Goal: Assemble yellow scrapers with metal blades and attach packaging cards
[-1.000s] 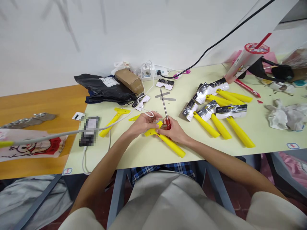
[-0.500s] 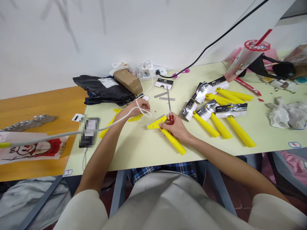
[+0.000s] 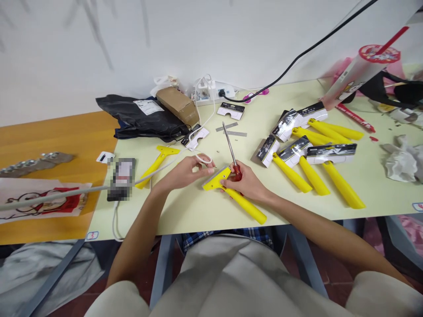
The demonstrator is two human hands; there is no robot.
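Observation:
In my right hand (image 3: 247, 181) are a yellow scraper (image 3: 216, 179) and a screwdriver (image 3: 230, 143) with a red handle. The scraper's head points left and its handle slants down toward the table's front edge. The screwdriver's shaft sticks up and away from me. My left hand (image 3: 188, 171) is closed in a pinch just left of the scraper's head; a tiny piece that looks like a screw (image 3: 215, 167) shows at its fingertips. A white cable passes in front of this hand. Beyond lie two flat metal blades (image 3: 235, 133). Another yellow scraper (image 3: 152, 169) lies left of my left hand.
Several carded yellow scrapers (image 3: 312, 176) lie on the right. Behind are a black bag (image 3: 128, 121), a cardboard box (image 3: 178, 103), a power strip (image 3: 211, 93) and loose card sleeves (image 3: 230, 111). A tall cup (image 3: 360, 75) stands far right; a phone (image 3: 121, 178) lies left.
My left hand has come down and toward the scraper, its fingers now pinching a tiny piece. My right hand still holds the scraper and screwdriver. The view has shifted slightly.

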